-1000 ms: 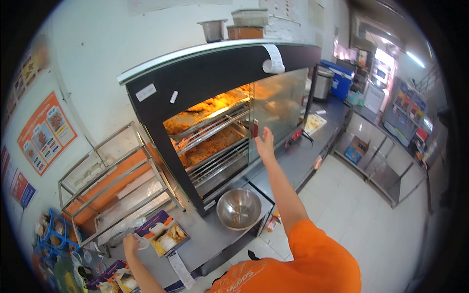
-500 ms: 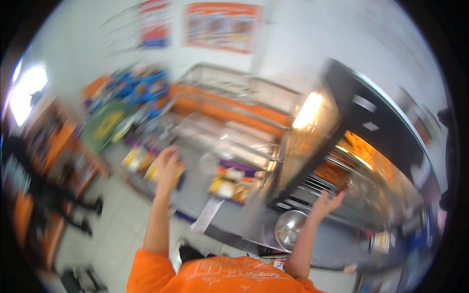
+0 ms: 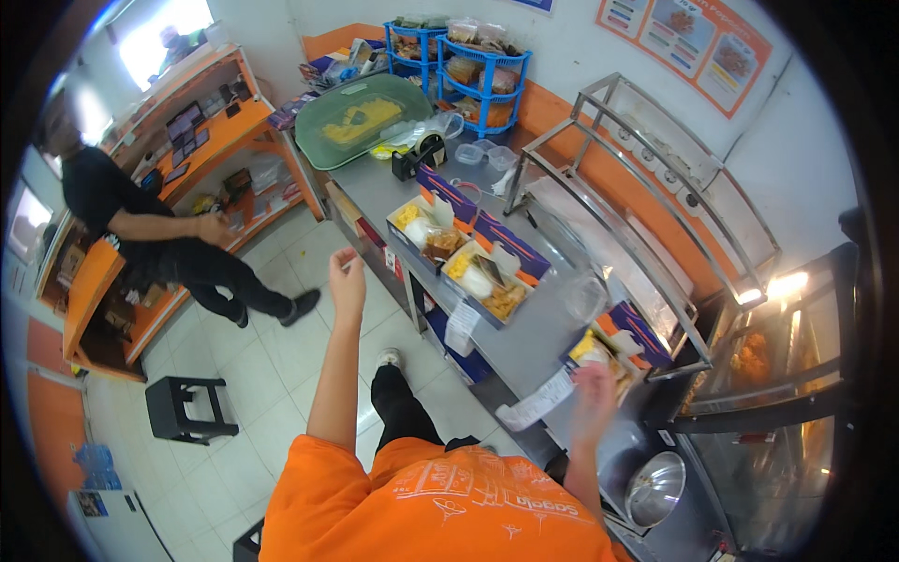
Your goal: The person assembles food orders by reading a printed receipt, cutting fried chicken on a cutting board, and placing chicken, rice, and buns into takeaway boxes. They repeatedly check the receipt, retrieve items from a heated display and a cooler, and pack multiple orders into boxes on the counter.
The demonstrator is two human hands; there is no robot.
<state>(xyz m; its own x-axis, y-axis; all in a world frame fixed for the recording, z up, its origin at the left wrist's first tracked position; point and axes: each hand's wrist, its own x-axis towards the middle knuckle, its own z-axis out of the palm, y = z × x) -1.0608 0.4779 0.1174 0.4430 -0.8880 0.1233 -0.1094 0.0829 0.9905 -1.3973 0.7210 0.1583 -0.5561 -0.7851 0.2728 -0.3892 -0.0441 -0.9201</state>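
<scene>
My left hand [image 3: 346, 272] is raised over the floor, left of the counter, with loosely bent fingers and nothing visible in it. Motion smears my right hand [image 3: 594, 393], which is in front of the nearest open meal box [image 3: 618, 361]; whether it touches the box cannot be made out. Farther along the counter sit two more open boxes, a left one [image 3: 426, 234] and a right one [image 3: 489, 286], with yellow food, white rice and browned pieces. One paper slip [image 3: 461, 328] hangs by the right one, and another long slip [image 3: 536, 403] lies near my right hand.
A metal rack [image 3: 618, 225] and a lit glass food warmer [image 3: 749, 356] line the wall. A steel bowl [image 3: 655, 489] stands at the lower right. Beyond are a tape dispenser [image 3: 419, 159], green tray [image 3: 328, 136] and blue shelves [image 3: 487, 89]. A person in black [image 3: 140, 220] walks near a stool [image 3: 187, 409].
My view has swung left, bringing the person and orange shelving further into sight. My right hand has gone from beside the warmer and bowl to the nearest meal box. The left hand remains raised.
</scene>
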